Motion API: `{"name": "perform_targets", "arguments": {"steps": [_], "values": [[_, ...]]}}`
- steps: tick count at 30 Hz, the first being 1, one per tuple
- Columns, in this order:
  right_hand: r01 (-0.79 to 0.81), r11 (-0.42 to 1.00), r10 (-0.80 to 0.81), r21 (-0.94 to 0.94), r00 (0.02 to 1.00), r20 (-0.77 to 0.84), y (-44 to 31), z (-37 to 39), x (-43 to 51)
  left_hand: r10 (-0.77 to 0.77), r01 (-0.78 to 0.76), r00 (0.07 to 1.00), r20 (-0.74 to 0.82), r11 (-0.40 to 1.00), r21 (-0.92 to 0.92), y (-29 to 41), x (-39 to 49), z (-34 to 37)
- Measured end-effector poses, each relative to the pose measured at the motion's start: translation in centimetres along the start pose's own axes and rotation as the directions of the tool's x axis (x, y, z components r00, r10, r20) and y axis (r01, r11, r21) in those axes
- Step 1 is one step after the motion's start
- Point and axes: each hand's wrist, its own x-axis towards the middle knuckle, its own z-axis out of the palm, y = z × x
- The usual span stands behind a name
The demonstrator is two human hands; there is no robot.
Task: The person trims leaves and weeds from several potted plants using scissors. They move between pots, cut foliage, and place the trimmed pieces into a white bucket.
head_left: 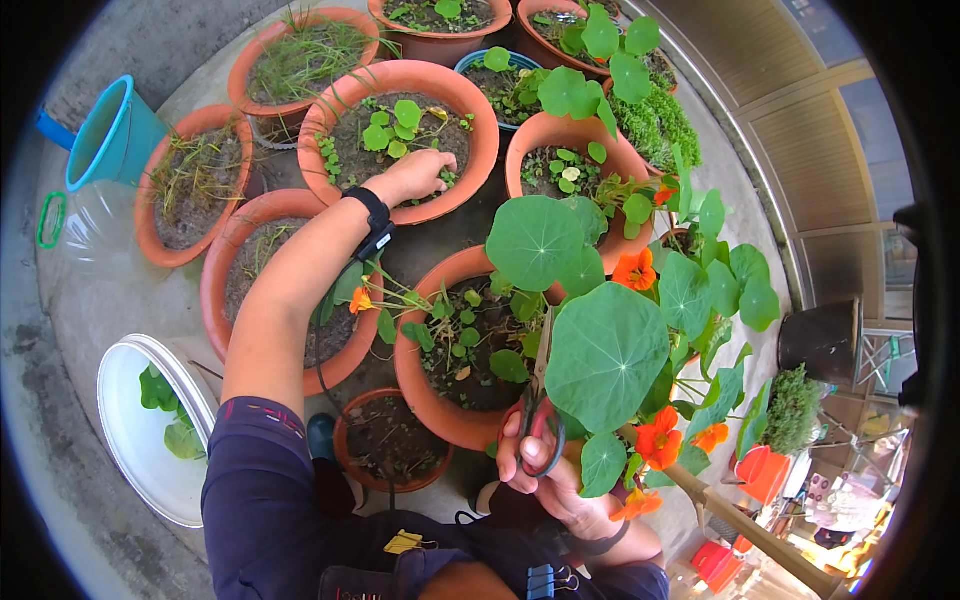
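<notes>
My left hand (421, 177) reaches into a large terracotta-coloured pot (487, 142), its fingers down among small plants near the right inner rim; what the fingertips hold is hidden. A cluster of young nasturtium leaves (391, 129) grows just above it. Near my body, my right hand (536, 457) grips the handles of a pair of scissors (541, 360), whose blades point up and away from me. Large round nasturtium leaves (611, 352) overlap the blades' right side, and orange nasturtium flowers (659, 438) hang beside the hand.
Several more pots stand around, among them a grassy one (240, 82) and a small one (349, 457). At the left are a blue bucket (101, 135), a clear plastic container (101, 225) and a white bucket (135, 427) with cut leaves inside. A pole (750, 525) crosses the lower right.
</notes>
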Motion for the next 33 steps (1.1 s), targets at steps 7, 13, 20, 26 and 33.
{"name": "perform_targets", "arguments": {"steps": [7, 13, 20, 26, 33], "values": [[0.024, 1.000, -0.024, 0.003, 0.999, -0.026, -0.4, -0.2, -0.4, -0.025, 0.030, 0.992, 0.123, 0.999, -0.040, -0.9, 0.8, -0.4], [0.018, 0.999, -0.017, 0.045, 1.000, -0.023, -0.6, -0.1, -0.8, -0.266, 0.300, 0.943, 0.197, 0.940, -0.164, -1.8, -0.2, -4.6], [0.039, 0.999, -0.039, 0.028, 0.999, -0.016, -0.7, 0.2, -0.6, -0.433, 0.313, 0.814, 0.388, 0.889, 0.335, -0.2, -0.8, -1.5], [0.055, 0.998, -0.054, 0.015, 0.998, -0.030, -0.9, 0.1, -0.8, -0.185, 0.218, 0.892, 0.413, 0.976, -0.032, -3.0, -0.6, -2.0], [0.055, 0.998, -0.054, 0.016, 0.998, -0.039, -0.7, 0.3, -1.0, -0.448, 0.314, 0.844, 0.293, 0.858, 0.407, 0.5, -3.3, -4.6]]}}
